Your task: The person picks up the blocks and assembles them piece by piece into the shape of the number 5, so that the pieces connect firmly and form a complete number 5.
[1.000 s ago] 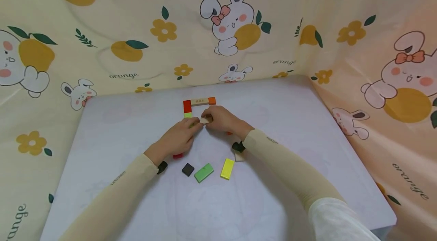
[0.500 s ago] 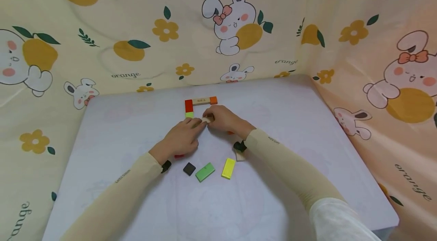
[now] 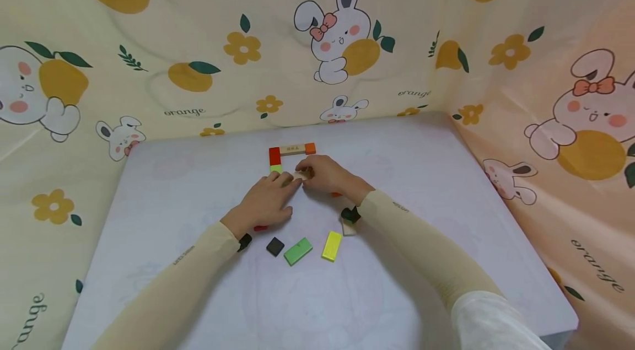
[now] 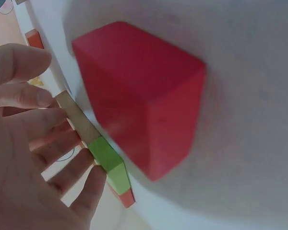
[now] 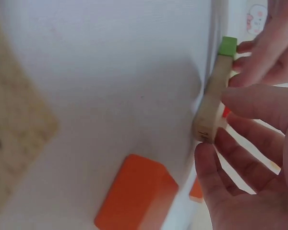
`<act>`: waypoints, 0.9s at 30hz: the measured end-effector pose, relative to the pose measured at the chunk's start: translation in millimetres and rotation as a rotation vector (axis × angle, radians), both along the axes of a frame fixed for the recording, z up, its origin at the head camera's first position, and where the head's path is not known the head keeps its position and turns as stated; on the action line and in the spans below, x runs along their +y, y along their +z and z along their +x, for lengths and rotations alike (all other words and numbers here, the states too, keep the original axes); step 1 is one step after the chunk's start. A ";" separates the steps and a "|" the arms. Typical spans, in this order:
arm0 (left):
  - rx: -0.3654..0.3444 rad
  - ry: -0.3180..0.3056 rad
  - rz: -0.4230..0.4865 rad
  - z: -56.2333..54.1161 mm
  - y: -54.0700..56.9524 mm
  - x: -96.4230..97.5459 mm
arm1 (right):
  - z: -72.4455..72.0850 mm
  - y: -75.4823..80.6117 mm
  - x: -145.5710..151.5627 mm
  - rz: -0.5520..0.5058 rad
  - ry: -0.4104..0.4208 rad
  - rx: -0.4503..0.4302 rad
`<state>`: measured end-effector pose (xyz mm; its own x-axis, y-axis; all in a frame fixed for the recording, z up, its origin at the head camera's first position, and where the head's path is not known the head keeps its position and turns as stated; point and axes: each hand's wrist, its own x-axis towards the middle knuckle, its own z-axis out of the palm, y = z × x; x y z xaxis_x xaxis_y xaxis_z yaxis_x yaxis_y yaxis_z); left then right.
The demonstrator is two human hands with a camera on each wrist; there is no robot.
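Observation:
A plain wooden block (image 5: 213,103) lies with one end against a light-green block (image 4: 108,165). My right hand (image 3: 327,176) pinches its other end between thumb and fingers. My left hand (image 3: 263,201) reaches over the join, its fingers fairly straight, the tips touching the green block and the near part of the wooden one. Beyond the green block a red block (image 3: 275,156) continues the line. A printed wooden block (image 3: 292,149) and a small orange block (image 3: 310,148) run right from it. Fingers hide part of the join in the head view.
A red block (image 4: 139,96) stands below my left palm, an orange block (image 5: 137,196) beneath my right wrist. Closer to me lie a black square block (image 3: 275,246), a green block (image 3: 298,251), a yellow block (image 3: 331,246) and a wooden block (image 3: 349,227).
My left hand has shifted slightly right, and its thumb now sticks out more. The right hand keeps its pinch on the wooden block almost in place. The head view has moved a little.

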<state>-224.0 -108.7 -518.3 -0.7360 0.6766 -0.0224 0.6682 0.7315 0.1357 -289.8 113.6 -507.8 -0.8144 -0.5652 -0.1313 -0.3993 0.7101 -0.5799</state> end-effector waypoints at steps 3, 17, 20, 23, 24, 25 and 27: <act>-0.008 0.010 -0.013 -1.5 -3.4 1.6 | 0.0 3.2 4.1 -0.024 -0.028 -0.014; -0.068 0.051 -0.047 -2.5 4.1 5.4 | 6.1 33.5 44.0 -0.153 -0.065 0.016; -0.081 0.059 -0.064 -1.7 5.3 6.5 | 8.6 34.8 52.4 -0.164 -0.071 0.022; -0.082 0.063 -0.071 -0.7 6.2 7.0 | 10.6 36.0 58.8 -0.171 -0.076 0.020; -0.084 0.063 -0.071 -0.5 6.5 7.1 | 11.2 36.7 60.6 -0.173 -0.078 0.019; -0.084 0.064 -0.070 -0.2 6.8 7.1 | 11.7 37.1 62.3 -0.172 -0.080 0.019; -0.087 0.063 -0.067 0.1 6.9 6.6 | 13.0 38.3 65.7 -0.169 -0.084 0.019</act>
<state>-223.9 -102.1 -511.4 -0.7703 0.6240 -0.1311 0.6087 0.7809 0.1406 -276.8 179.3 -469.5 -0.8610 -0.5079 -0.0243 -0.3550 0.6346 -0.6864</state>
